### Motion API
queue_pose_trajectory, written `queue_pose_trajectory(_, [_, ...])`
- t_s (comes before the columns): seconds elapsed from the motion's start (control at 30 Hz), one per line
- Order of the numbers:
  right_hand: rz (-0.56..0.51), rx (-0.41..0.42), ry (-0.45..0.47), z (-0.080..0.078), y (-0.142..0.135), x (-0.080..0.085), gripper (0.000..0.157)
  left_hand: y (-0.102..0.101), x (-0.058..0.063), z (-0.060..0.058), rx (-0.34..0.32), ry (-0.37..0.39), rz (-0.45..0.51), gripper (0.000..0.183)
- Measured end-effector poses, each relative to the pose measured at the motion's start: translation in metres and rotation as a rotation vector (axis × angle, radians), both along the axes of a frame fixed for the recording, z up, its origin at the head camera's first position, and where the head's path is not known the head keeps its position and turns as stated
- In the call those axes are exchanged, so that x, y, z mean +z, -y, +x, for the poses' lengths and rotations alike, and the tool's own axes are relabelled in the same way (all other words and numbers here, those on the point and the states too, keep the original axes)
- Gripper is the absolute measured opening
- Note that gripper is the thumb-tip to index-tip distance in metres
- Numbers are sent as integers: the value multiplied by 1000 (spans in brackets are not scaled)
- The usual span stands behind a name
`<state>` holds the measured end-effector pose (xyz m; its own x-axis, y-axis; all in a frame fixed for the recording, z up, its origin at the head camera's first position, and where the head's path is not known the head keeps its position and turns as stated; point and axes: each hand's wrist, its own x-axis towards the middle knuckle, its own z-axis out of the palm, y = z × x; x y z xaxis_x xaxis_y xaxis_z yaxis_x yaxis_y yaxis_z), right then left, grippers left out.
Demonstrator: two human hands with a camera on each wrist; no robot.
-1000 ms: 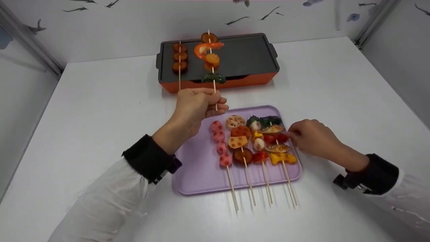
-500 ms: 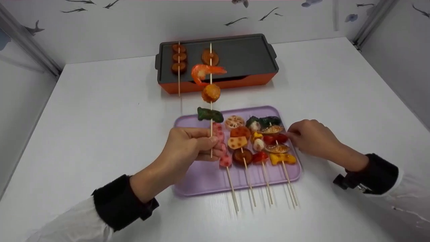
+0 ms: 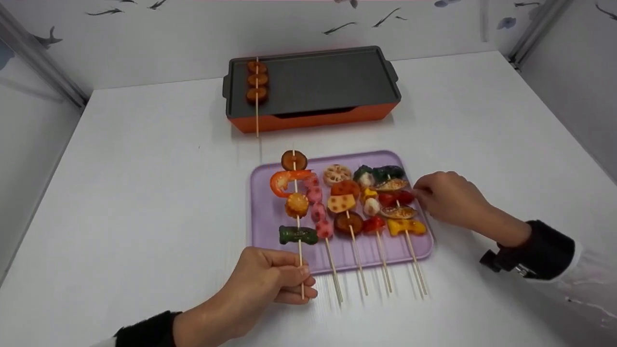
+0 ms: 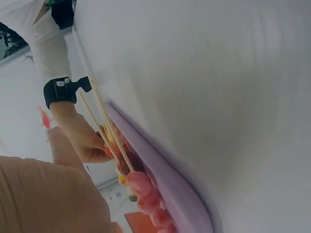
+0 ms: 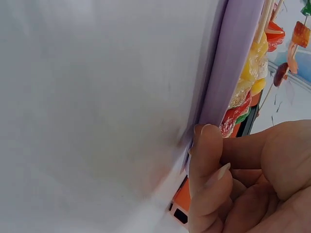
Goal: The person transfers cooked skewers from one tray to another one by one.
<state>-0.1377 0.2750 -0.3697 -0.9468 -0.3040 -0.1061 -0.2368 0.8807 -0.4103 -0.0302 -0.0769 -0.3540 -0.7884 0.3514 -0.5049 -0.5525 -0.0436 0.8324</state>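
My left hand (image 3: 262, 284) pinches the lower stick of a food skewer (image 3: 297, 205), near the purple tray's front left. A brown round slice, an orange shrimp, a golden chunk and a green pepper piece are threaded on it. The skewer overlaps the left part of the tray (image 3: 264, 226). At the tray's right side, my right hand (image 3: 446, 200) holds the edge between thumb and curled fingers; the right wrist view shows fingertips on the purple rim (image 5: 233, 63). On the tray lie a pink-ball skewer (image 3: 318, 212), a lotus-root skewer (image 3: 341, 203) and mixed vegetable skewers (image 3: 406, 227).
Behind the tray stands an orange grill (image 3: 328, 84) with a dark plate. One skewer of brown round slices (image 3: 257, 80) lies at its left end, the stick overhanging the front. The sticks on the tray jut past its front edge. White panels (image 3: 289, 24) border the table.
My left hand has drawn the shrimp skewer from over the grill toward me, down to the tray's left part. My right hand stays at the tray's edge.
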Motion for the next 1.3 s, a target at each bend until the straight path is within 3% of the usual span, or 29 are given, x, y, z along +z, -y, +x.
queue_pose_trajectory(0.47, [-13, 3, 9, -2, -2, -1, 18, -4, -16, 11, 20, 89, -84, 11])
queue_pose_trajectory(0.67, [-10, 3, 5, -2, -3, -1, 18, -6, -19, 11, 36, 88, -95, 10])
queue_pose_trajectory(1.3, [-27, -3, 10, -1, -3, -2, 17, -11, -27, 8, -27, 36, -74, 12])
